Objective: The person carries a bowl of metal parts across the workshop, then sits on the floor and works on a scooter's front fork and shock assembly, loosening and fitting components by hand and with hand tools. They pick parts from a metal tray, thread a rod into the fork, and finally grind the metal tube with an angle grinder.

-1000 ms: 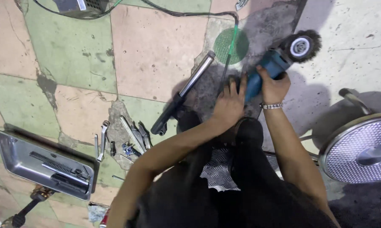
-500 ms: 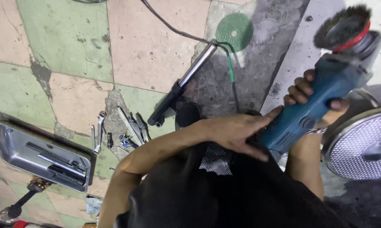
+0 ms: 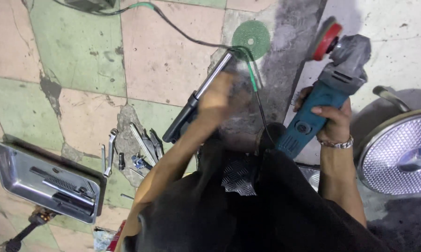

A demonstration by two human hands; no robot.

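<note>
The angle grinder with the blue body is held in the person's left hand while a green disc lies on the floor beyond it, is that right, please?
Not quite: the head view shows the angle grinder gripped by the right hand, not the left. The left hand is blurred over the floor near a grey rod. The green disc does lie on the floor.

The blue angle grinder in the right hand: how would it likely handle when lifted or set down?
The angle grinder looks rigid and probably front-heavy, given its metal head. The right hand wraps its body. Its trailing cord looks floppy and may drag.
</note>
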